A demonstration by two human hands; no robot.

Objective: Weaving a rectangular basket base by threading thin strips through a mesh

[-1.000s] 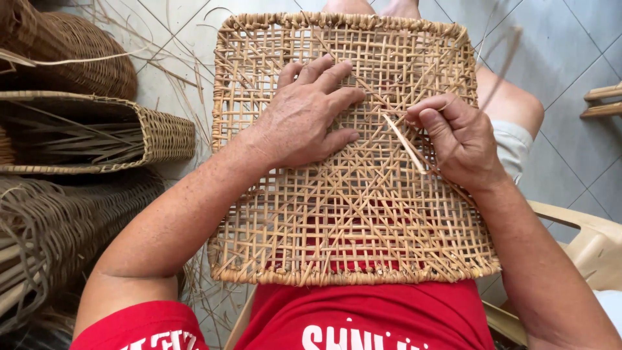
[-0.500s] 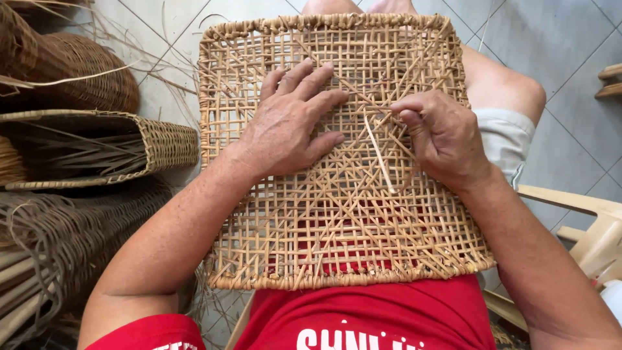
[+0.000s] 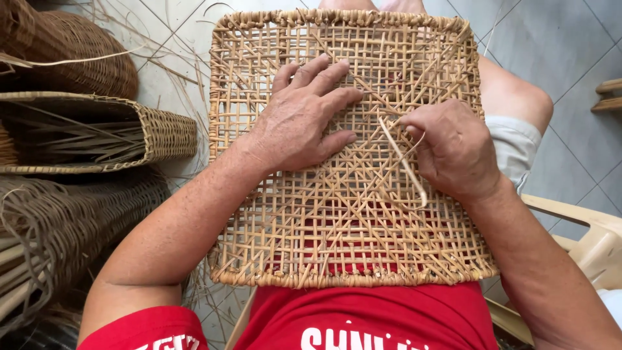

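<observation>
Since the earlier frame, both hands have shifted slightly lower on the woven cane panel (image 3: 343, 214), and I note the loose cane strip (image 3: 403, 162) now points more steeply down toward the lap. I see the panel resting flat across the person's lap, over a red shirt (image 3: 369, 321). Left hand (image 3: 304, 120) lies open, palm down, fingers spread on the weave, holding nothing. Right hand (image 3: 453, 149) is curled, fingertips pinching the upper end of the cane strip against the weave near the panel's centre. Finished baskets (image 3: 97, 133) are stacked to the left on the tiled floor (image 3: 570, 45), with stray fibres about them. I also record a pale plastic chair arm (image 3: 583, 227) at right.
</observation>
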